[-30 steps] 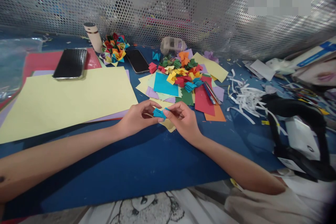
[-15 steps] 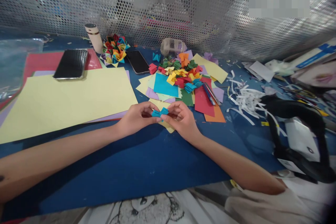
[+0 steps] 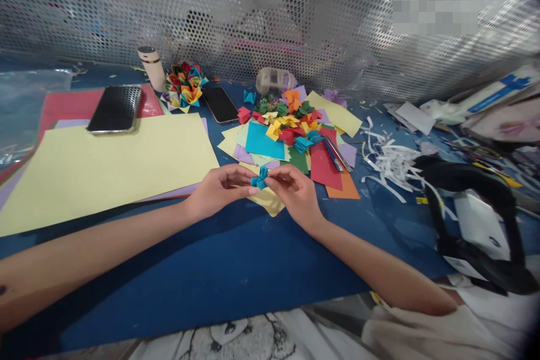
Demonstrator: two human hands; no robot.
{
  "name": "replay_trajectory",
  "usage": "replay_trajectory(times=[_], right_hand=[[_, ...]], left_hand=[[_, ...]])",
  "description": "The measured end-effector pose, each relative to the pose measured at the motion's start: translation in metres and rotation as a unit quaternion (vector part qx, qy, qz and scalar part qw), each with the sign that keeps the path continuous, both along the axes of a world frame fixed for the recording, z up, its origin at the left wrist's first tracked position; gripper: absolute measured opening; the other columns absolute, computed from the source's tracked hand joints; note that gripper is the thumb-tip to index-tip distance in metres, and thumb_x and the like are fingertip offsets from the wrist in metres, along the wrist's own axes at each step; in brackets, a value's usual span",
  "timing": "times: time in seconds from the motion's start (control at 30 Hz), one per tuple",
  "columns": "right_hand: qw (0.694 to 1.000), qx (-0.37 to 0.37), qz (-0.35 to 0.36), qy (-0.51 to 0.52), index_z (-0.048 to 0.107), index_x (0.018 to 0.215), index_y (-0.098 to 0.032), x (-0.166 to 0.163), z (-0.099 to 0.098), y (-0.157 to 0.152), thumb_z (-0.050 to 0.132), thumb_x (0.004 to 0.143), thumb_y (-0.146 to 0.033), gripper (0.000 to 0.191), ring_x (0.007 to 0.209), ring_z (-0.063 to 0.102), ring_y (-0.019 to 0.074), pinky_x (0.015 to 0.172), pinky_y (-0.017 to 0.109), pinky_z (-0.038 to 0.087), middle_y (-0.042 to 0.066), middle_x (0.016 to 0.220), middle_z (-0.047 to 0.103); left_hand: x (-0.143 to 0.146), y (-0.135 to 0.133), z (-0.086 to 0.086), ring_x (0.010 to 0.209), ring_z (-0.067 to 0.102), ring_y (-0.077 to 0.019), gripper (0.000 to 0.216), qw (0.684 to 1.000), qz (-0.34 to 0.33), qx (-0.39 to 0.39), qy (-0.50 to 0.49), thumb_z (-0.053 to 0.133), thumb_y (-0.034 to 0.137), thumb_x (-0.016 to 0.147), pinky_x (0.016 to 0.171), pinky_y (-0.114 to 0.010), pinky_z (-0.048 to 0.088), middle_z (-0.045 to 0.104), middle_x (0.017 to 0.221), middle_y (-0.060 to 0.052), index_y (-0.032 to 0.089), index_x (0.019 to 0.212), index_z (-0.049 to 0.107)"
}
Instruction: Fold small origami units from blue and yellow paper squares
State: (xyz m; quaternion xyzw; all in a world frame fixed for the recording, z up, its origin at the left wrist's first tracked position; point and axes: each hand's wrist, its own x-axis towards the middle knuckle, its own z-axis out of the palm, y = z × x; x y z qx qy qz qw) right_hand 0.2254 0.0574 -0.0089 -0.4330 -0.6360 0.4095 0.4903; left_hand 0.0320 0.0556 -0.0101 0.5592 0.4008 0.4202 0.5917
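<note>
Between my two hands is a small folded piece of blue paper [image 3: 260, 179], held above the blue table [image 3: 202, 281]. My left hand [image 3: 219, 188] pinches its left side between thumb and fingers. My right hand [image 3: 294, 190] grips its right side, the thumb pressed against the front. Beneath the hands lies a pale yellow paper square [image 3: 270, 202]. Just beyond are a flat blue paper square [image 3: 265, 140] and a pile of small folded paper pieces [image 3: 291, 122] in red, yellow, green, orange and blue.
Large yellow sheets [image 3: 109, 166] with a phone [image 3: 115, 109] on top lie left. A second phone [image 3: 220, 104], a paper flower ball [image 3: 184, 87] and a beige cylinder [image 3: 152, 67] stand behind. Pens [image 3: 336, 153], paper strips [image 3: 392, 163] and a black headset-like strap [image 3: 506, 202] are right.
The blue folded paper has turned in my fingers and looks more compact, one part now pointing up. Both hands stay at nearly the same place. The view has shifted slightly.
</note>
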Motion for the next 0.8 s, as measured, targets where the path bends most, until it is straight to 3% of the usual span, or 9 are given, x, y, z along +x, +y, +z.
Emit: replay_trajectory(times=[0.13, 0.27, 0.4, 0.6, 0.8], right_hand=[[0.999, -0.004, 0.036, -0.029, 0.072, 0.092, -0.023, 0.0036, 0.0017, -0.001, 0.071, 0.081, -0.044, 0.024, 0.091, 0.068, 0.0183, 0.081, 0.032, 0.059, 0.006, 0.095, 0.07], [0.998, -0.014, 0.053, -0.042, 0.073, 0.098, -0.024, 0.0068, 0.0009, -0.0009, 0.083, 0.067, -0.041, 0.037, 0.092, 0.07, 0.0205, 0.085, 0.035, 0.059, 0.005, 0.1, 0.073], [0.999, -0.009, 0.029, -0.034, 0.074, 0.093, -0.023, 0.0066, 0.0, -0.0011, 0.082, 0.07, -0.037, 0.029, 0.086, 0.072, 0.0202, 0.082, 0.035, 0.06, 0.004, 0.093, 0.075], [0.984, 0.135, 0.017, -0.114, 0.076, 0.089, -0.028, 0.005, 0.0056, -0.0025, 0.074, 0.08, -0.028, 0.009, 0.092, 0.07, 0.0214, 0.085, 0.039, 0.058, 0.004, 0.095, 0.075], [0.974, 0.19, -0.011, -0.119, 0.073, 0.079, -0.026, 0.0051, 0.0074, -0.0046, 0.077, 0.077, -0.027, 0.005, 0.079, 0.069, 0.0198, 0.075, 0.036, 0.058, 0.003, 0.083, 0.073]], left_hand=[[-0.0011, 0.0001, -0.0001, 0.081, 0.068, -0.0171, 0.032, 1.0, 0.001, -0.003, -0.011, 0.08, 0.035, 0.068, 0.076, -0.03, 0.057, 0.072, 0.085, -0.003, 0.016, 0.09, 0.068], [-0.0009, -0.0011, 0.0003, 0.078, 0.067, -0.0158, 0.027, 1.0, 0.007, 0.003, 0.004, 0.076, 0.037, 0.074, 0.074, -0.029, 0.056, 0.072, 0.087, -0.004, 0.016, 0.089, 0.068], [-0.0004, -0.0028, -0.002, 0.084, 0.065, -0.0156, 0.022, 0.999, 0.019, 0.043, 0.005, 0.072, 0.032, 0.079, 0.071, -0.026, 0.055, 0.068, 0.09, -0.004, 0.016, 0.091, 0.065], [-0.0001, -0.0041, -0.0051, 0.116, 0.057, -0.021, 0.037, 0.994, 0.026, 0.102, -0.001, 0.071, 0.025, 0.081, 0.083, -0.028, 0.056, 0.058, 0.121, -0.009, 0.02, 0.113, 0.055], [-0.0005, -0.0031, -0.0053, 0.095, 0.067, -0.0182, 0.03, 0.996, 0.027, 0.089, 0.003, 0.074, 0.028, 0.078, 0.079, -0.029, 0.058, 0.068, 0.096, -0.005, 0.018, 0.101, 0.058]])
